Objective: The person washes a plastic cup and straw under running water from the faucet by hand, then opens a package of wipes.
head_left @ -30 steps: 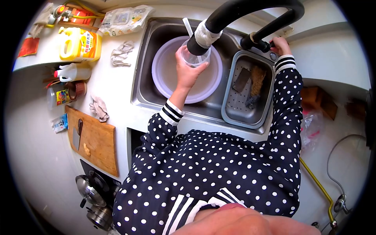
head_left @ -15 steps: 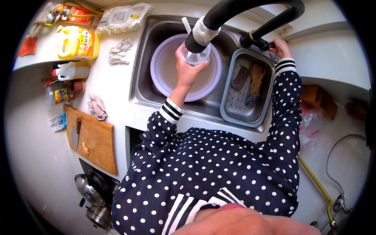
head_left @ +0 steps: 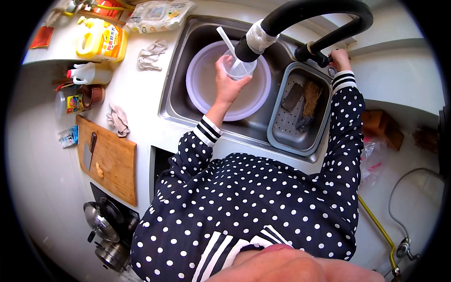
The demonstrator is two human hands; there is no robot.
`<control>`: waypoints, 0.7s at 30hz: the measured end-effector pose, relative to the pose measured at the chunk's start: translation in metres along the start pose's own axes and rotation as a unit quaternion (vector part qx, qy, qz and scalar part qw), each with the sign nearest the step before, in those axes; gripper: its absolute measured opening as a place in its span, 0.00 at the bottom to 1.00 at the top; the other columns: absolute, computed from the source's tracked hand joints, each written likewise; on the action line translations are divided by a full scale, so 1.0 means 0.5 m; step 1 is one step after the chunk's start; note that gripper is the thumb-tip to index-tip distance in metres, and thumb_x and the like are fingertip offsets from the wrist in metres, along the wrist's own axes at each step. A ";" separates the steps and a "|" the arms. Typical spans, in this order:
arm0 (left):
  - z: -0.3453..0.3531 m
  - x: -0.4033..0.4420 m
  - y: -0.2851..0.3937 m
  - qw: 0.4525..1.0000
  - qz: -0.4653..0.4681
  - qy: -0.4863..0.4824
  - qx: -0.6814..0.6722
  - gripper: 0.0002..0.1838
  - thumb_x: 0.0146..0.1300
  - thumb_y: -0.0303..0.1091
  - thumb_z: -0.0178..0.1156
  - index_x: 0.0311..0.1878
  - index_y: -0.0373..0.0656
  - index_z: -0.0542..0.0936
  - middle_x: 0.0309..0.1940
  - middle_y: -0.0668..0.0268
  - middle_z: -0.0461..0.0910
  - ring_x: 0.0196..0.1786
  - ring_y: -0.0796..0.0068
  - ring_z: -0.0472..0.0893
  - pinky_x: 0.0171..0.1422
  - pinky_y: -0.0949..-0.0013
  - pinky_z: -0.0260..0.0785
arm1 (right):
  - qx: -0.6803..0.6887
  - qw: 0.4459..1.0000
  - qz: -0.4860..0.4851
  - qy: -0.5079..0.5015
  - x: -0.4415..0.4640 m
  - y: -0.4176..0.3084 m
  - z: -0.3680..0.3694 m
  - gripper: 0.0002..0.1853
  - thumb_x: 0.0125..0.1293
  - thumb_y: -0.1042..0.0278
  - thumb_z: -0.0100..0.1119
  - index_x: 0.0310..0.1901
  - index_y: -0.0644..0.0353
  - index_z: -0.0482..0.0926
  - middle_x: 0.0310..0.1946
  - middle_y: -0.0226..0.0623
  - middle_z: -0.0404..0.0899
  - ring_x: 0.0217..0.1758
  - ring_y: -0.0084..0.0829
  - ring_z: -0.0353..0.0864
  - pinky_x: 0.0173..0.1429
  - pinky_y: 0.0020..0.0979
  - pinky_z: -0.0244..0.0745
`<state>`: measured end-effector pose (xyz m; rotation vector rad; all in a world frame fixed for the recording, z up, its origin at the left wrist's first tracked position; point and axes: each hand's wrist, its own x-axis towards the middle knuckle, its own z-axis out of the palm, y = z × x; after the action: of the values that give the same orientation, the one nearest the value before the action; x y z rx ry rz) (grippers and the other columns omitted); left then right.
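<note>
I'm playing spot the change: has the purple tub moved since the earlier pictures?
No, the purple tub has not visibly shifted against the sink rim; only the whole view moved.

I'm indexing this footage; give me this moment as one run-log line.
left hand: holding clear cup beneath faucet | right hand: at faucet base | basin: in sink

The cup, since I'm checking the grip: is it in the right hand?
No, the left hand holds the cup at the faucet's mouth, while the right hand is by the faucet's base.
</note>
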<state>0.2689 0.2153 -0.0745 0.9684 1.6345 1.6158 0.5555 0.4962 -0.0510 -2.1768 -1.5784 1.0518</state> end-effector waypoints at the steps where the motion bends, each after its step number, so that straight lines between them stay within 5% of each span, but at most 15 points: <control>1: -0.001 0.001 -0.004 1.000 0.006 -0.001 0.004 0.46 0.36 0.29 0.72 0.60 0.40 0.56 0.56 0.52 0.65 0.60 0.61 0.67 0.62 0.64 0.62 | 0.000 1.000 -0.003 0.000 0.010 0.007 0.001 0.10 0.52 0.74 0.50 0.30 0.72 0.77 0.26 0.47 0.77 0.22 0.39 0.79 0.22 0.30 0.74; 10: -0.005 -0.007 0.034 0.999 -0.004 -0.006 0.049 0.45 0.38 0.29 0.72 0.60 0.39 0.56 0.54 0.56 0.66 0.57 0.65 0.69 0.59 0.66 0.64 | -0.162 0.984 -0.062 0.031 0.013 0.014 -0.001 0.17 0.56 0.62 0.46 0.34 0.68 0.79 0.33 0.52 0.79 0.31 0.44 0.81 0.37 0.36 0.75; 13: -0.004 -0.009 0.035 0.998 -0.004 -0.002 0.058 0.45 0.38 0.29 0.72 0.60 0.39 0.56 0.54 0.56 0.66 0.55 0.65 0.71 0.58 0.66 0.65 | -0.275 0.931 -0.187 0.152 -0.022 -0.003 0.011 0.18 0.58 0.58 0.46 0.34 0.65 0.79 0.32 0.53 0.79 0.36 0.49 0.79 0.43 0.42 0.73; 21: 0.002 -0.009 0.042 0.999 0.004 -0.002 0.036 0.46 0.37 0.29 0.72 0.60 0.40 0.56 0.54 0.55 0.66 0.59 0.64 0.67 0.60 0.65 0.63 | -0.180 0.934 -0.244 0.188 -0.034 0.051 0.029 0.20 0.60 0.54 0.46 0.32 0.65 0.78 0.30 0.54 0.78 0.39 0.52 0.77 0.46 0.46 0.70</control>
<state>0.2733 0.2117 -0.0541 1.0155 1.6983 1.5684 0.5615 0.4684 -0.0693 -1.8625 -2.0709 0.1952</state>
